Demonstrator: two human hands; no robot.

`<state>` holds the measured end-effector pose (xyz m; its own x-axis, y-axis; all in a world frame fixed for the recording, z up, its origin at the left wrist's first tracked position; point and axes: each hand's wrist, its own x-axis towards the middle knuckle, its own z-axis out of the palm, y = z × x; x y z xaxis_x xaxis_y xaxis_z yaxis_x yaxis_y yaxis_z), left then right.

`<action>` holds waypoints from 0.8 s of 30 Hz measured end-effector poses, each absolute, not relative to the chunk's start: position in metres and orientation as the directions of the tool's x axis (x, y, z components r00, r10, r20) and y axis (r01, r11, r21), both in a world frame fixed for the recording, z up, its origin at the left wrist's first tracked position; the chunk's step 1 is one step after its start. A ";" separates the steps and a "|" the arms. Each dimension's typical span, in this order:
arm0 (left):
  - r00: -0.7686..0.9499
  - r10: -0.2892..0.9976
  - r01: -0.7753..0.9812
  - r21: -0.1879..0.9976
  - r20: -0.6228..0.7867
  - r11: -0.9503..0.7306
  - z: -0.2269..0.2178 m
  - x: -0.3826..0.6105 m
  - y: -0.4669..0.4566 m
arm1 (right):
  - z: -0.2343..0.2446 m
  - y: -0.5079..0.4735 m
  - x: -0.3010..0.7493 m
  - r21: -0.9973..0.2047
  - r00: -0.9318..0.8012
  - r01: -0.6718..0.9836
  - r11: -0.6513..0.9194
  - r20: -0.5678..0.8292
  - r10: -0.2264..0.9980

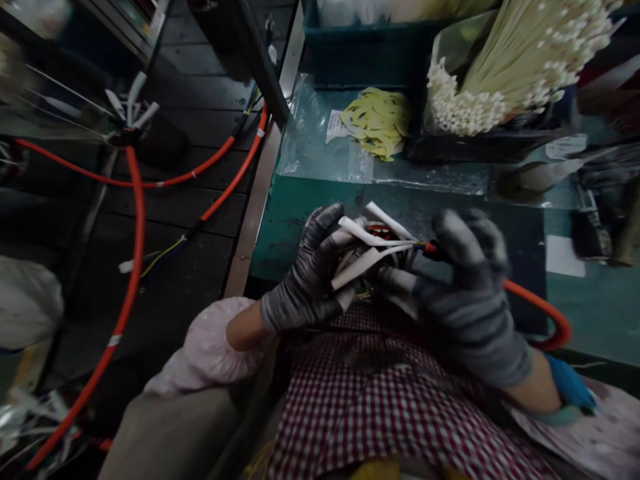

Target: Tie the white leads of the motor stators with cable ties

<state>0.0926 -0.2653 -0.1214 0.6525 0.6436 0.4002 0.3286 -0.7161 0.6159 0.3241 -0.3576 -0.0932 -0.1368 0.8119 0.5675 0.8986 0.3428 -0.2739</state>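
Observation:
Both my hands wear grey striped gloves and meet at the front edge of the workbench. My left hand (pixel 305 277) curls around a dark, roundish part mostly hidden behind wires; its fingertips touch the wires' white sleeves. Several white-sleeved wires (pixel 367 235) fan out toward it from the end of an orange cable (pixel 545 313). My right hand (pixel 465 287) is closed around that cable just behind its black and red end, with the fingers slightly blurred. From behind this hand the cable loops out to the right.
Yellow flat bands (pixel 377 120) lie on a plastic bag beyond my hands. A bin holds a thick bundle of pale wires (pixel 520 60) with white ends, beside a teal crate (pixel 360 53). To the left, more orange cables (pixel 135 233) hang over the dark slatted floor.

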 end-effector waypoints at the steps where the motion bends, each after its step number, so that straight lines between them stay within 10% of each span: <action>1: 0.669 0.630 0.335 0.596 0.396 -0.730 -0.114 0.096 -0.267 | -0.096 -0.353 0.325 -0.293 -0.114 0.904 0.311 0.537 0.836; 12: 0.780 0.520 0.313 0.503 0.349 -0.806 -0.078 0.104 -0.264 | -0.112 -0.334 0.349 -0.496 -0.249 0.760 0.419 0.374 0.893; 24: 0.411 0.821 0.407 0.725 0.397 -0.555 -0.124 0.121 -0.301 | -0.112 -0.346 0.340 -0.514 -0.162 0.778 0.361 0.392 0.906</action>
<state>0.1212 -0.3006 -0.1241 0.4107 0.8207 0.3972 0.4073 -0.5549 0.7254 0.3395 -0.3460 -0.1120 -0.1618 0.9057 0.3920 0.7782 0.3613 -0.5137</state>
